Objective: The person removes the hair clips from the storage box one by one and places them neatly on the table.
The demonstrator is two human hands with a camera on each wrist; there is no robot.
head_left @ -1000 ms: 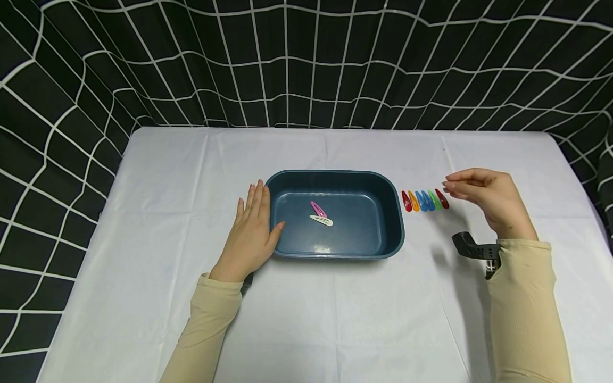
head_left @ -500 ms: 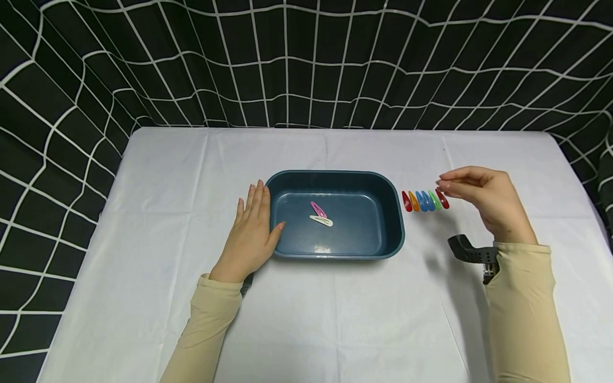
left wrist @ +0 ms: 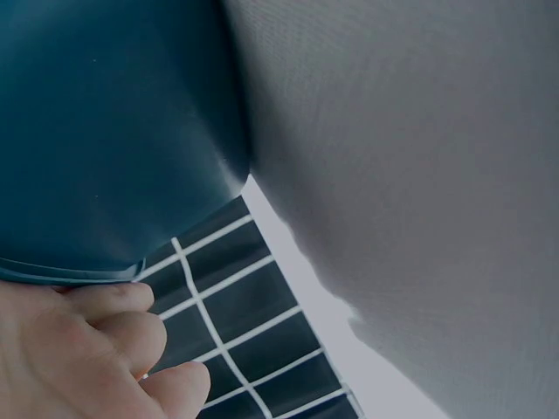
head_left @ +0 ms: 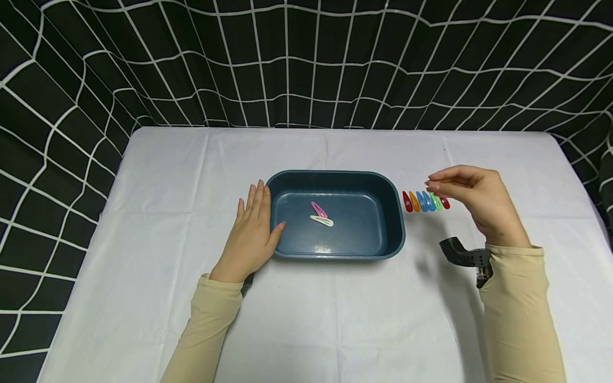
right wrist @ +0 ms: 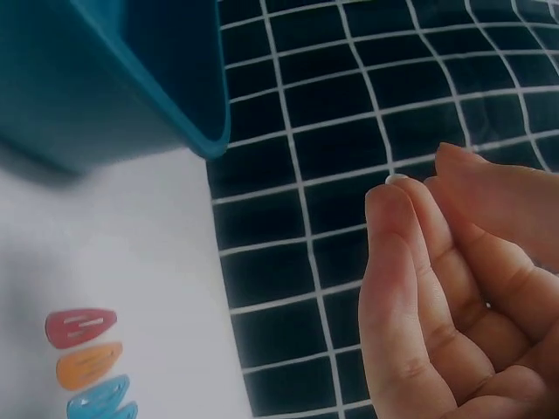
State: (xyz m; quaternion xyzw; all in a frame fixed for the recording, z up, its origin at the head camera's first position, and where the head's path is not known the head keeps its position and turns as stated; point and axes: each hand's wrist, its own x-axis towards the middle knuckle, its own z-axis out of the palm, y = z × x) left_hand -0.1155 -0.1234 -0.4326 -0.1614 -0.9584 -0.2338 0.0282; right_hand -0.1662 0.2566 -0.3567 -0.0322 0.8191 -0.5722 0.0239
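In the head view my left hand (head_left: 249,234) rests with straight fingers along the left rim of a dark blue rectangular basin (head_left: 337,257). A pink hair clip (head_left: 318,209) and a white hair clip (head_left: 322,220) lie inside it, touching. My right hand (head_left: 476,199) hovers over the right end of a row of hair clips, its fingers loosely bent. The right wrist view shows a gap between thumb and fingers, with nothing held. The row runs from a red clip (head_left: 407,201) through an orange clip (head_left: 414,201), blue and green ones, to another red clip (head_left: 445,202), partly hidden by the hand.
A white cloth (head_left: 297,319) covers the table. Black panels with white netting (head_left: 316,64) stand behind it and at the sides. The row of clips lies just right of the basin's right wall. A black strap device (head_left: 464,256) juts from the right wrist.
My right hand has moved left, from beside the row to above its right end, and now covers part of the last red clip. The left hand, basin and clips stay put.
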